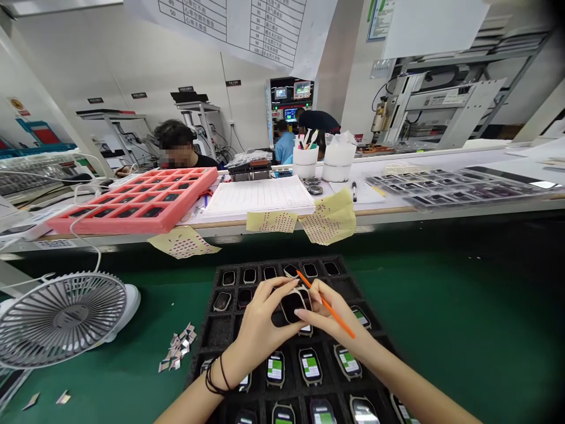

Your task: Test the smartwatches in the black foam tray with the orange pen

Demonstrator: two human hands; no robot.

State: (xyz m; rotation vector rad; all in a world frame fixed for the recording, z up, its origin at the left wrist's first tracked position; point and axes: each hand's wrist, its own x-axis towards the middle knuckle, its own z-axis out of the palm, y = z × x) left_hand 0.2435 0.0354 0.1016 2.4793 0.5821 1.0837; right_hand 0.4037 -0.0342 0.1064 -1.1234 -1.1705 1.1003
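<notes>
My left hand [258, 321] grips a smartwatch case [289, 307] by its edges, thumb below and fingers above. The watch has a dark screen and a pale metal rim, and no strap shows. In my right hand [332, 313] is a thin orange stick [339, 323], its tip pointing up and away to the left; the right thumb also touches the watch screen. Both hands are over a black foam tray [219, 333] with square pockets. Watches in the far rows have dark screens, while nearer ones, such as a lit watch [311, 366], show green and white.
A grey fan [73, 318] stands at left, with small scraps [179, 347] beside the tray on the green mat [445, 330]. On the shelf are a pink foam tray [132, 221], papers [260, 194], white pots [305, 162] and clear trays [463, 187]. Several people are behind.
</notes>
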